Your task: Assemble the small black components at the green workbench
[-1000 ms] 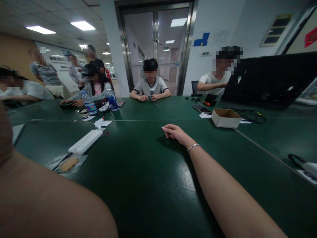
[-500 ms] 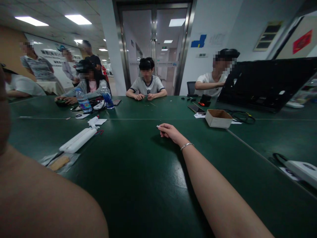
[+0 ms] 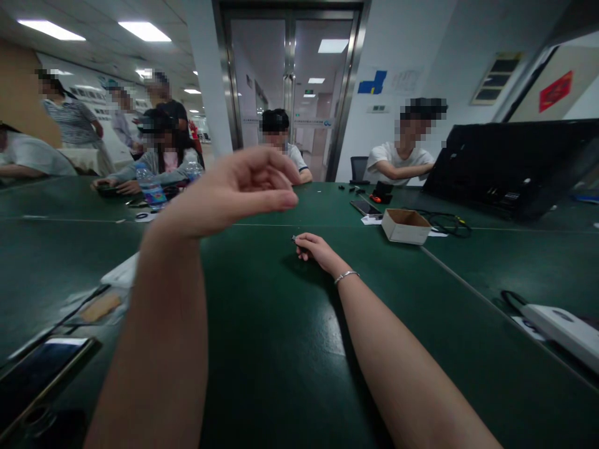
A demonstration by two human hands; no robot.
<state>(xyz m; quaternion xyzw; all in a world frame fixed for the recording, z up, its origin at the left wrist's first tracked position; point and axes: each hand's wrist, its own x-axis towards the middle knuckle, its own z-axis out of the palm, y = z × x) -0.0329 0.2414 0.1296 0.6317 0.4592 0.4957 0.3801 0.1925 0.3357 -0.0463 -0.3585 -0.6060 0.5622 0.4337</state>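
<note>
My right hand (image 3: pixel 314 248) rests low over the green table (image 3: pixel 262 349), fingers closed in a pinch. From its fingertips pokes a small object with a metallic tip (image 3: pixel 294 239), too small to name for certain. A silver bracelet (image 3: pixel 347 277) circles that wrist. Raised in front of my view, my left hand (image 3: pixel 229 190) is slightly blurred; its fingers bend loosely, the thumb stands apart, and I see nothing in it. It is above and left of the right hand, not touching it, and partly covers a person across the table.
Right of my hands are a small open cardboard box (image 3: pixel 406 236), a phone (image 3: pixel 365 207), black cables and a large black screen (image 3: pixel 510 168). Another phone (image 3: pixel 42 374), a plastic bag (image 3: pixel 100 308) and a water bottle (image 3: pixel 150 187) lie leftward. Several people sit around the table.
My left arm has swung up and inward, bringing the left hand into view. The right hand keeps its pinch on the small object. The view has shifted slightly, showing a phone at lower left.
</note>
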